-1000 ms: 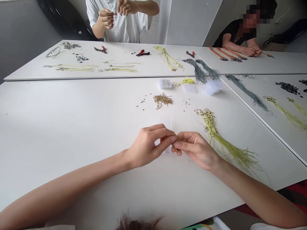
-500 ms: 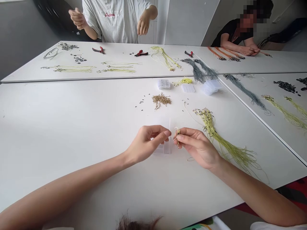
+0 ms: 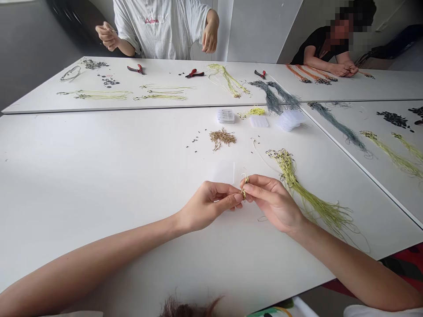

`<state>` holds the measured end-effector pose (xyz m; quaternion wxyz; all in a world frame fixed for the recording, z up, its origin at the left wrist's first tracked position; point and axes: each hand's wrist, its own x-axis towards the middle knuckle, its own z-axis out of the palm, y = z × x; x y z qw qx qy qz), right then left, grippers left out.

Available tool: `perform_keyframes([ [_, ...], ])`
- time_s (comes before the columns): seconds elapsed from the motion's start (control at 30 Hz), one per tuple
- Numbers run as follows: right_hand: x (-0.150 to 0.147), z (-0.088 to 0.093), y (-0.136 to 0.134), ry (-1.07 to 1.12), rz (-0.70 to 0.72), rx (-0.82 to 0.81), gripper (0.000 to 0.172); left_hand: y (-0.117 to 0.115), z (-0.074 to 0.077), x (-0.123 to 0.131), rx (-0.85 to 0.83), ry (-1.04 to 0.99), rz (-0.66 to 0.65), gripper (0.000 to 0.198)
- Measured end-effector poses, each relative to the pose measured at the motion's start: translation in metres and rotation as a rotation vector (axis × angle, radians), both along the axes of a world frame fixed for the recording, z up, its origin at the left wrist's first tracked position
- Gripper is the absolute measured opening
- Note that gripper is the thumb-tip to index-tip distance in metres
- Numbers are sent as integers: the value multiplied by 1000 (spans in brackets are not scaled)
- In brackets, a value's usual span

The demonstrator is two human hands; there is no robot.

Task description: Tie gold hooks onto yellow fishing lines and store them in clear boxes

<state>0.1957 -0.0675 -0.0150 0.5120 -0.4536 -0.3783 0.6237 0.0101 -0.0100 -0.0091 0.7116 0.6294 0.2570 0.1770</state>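
Note:
Between thumb and fingers, my right hand (image 3: 269,196) pinches a small coil of yellow-green fishing line (image 3: 245,185) with a hook protruding at its top. My left hand (image 3: 214,204) is closed too, its thumb and index fingertip meeting at the lower left side of that coil, where they pinch the line. The two hands' fingertips almost touch. Behind them, mostly covered, is a clear plastic box (image 3: 224,171) on the table. To the right of my right hand lies a large bundle of yellow-green hook rigs (image 3: 307,193), hooks at the far end.
Beyond my hands sit a pile of gold-coloured swivels or clips (image 3: 223,137), flat clear boxes (image 3: 226,116) and clear lids (image 3: 291,119). Grey-green line bundles (image 3: 271,94) lie farther back. Red-handled pliers (image 3: 194,74) are across the table, where two other people (image 3: 158,31) work.
My left hand has moved right and slightly down, from beside the box's upright edge to the coil. My right hand stays nearly still, holding the coil.

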Motion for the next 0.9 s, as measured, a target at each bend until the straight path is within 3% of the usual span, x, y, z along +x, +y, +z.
perform_keyframes([
  [0.2, -2, 2, -1, -36, 23, 21, 10, -1, -1, 1, 39, -1, -6, 24],
  [0.33, -3, 2, -2, -86, 26, 61, 11, -1, 3, 0, 151, 82, 8, 28],
  [0.43, -3, 2, -3, -143, 5, 84, 11, 2, 5, -1, 341, 159, 107, 25],
  [0.57, -3, 1, -3, -150, 57, 62, 10, 13, 3, -5, 741, 67, 244, 25],
  [0.7, -4, 0, -3, -122, 137, 16, 12, 20, -1, -8, 1005, 26, 142, 33],
  [0.9, -2, 0, -2, -115, 158, 4, 12, 22, -5, -8, 1132, 57, 130, 22],
])
